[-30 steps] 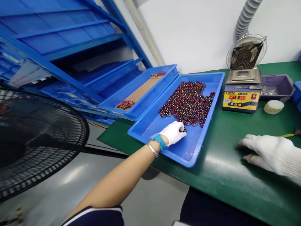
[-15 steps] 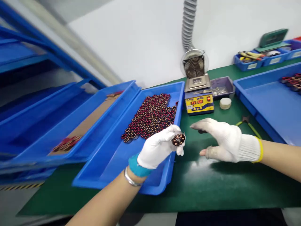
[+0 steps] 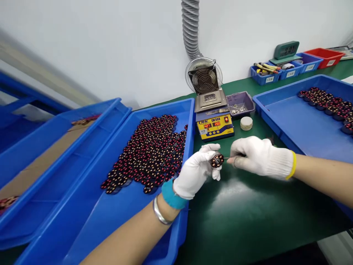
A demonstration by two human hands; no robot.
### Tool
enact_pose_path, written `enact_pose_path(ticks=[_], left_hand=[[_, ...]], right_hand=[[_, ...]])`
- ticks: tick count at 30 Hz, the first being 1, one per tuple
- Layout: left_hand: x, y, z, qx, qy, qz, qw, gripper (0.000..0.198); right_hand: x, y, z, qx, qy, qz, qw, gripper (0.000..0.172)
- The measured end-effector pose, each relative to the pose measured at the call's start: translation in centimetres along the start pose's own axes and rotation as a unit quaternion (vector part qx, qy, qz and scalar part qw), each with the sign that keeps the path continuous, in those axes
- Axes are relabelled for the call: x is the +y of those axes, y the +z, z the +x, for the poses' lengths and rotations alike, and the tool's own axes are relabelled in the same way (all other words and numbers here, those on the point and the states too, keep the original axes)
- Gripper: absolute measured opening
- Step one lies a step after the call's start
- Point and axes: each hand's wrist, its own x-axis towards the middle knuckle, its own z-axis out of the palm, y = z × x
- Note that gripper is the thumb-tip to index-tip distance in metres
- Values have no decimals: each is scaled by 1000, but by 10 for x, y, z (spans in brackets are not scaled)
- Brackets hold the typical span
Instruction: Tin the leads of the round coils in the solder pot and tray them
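My left hand (image 3: 196,171), in a white glove, is closed on a small round wound coil (image 3: 217,161) and holds it up over the green mat (image 3: 248,206). My right hand (image 3: 257,156), also gloved, is pinched on a thin wire end sticking out of that coil's right side. Just left of my hands a blue tray (image 3: 116,217) holds a heap of several coils (image 3: 150,152) of the same kind.
A yellow solder pot (image 3: 215,123) with red digits stands behind my hands, a fume fan and hose above it. A purple bin (image 3: 240,103) and a white round pad (image 3: 246,123) sit beside it. Another blue tray (image 3: 303,125) with coils lies at the right; small bins line the back wall.
My left hand picked a coil out of the tray and carried it right over the mat. My right hand rose from the mat and closed its fingers at the coil's wire.
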Motion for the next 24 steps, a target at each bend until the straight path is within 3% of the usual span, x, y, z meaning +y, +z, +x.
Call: enact_pose_path(ticks=[4,7,10,13,16,20,24], left_hand=[[0,-2,3,-3,1,-10,1000,35],[-2,-1,7,-46,-9,-3,999,34],[-5,0,7,-69,-17,22,997,38],[-6,2,1,-41,55,99,993,56],[-7,8,-7,-43,139,207,967,78],[-11,14,-8,7,150,279,948,48],[-13,15,-6,59,82,271,957,18]], right_hand=[[8,8,5,33,11,143,989,17],[9,22,7,30,-46,234,971,44],[8,29,6,12,-87,271,959,43],[7,27,2,54,-69,224,971,47],[6,24,-4,113,-53,146,981,55],[5,25,-11,166,-57,5,984,54],[5,27,-13,195,-73,-40,977,45]])
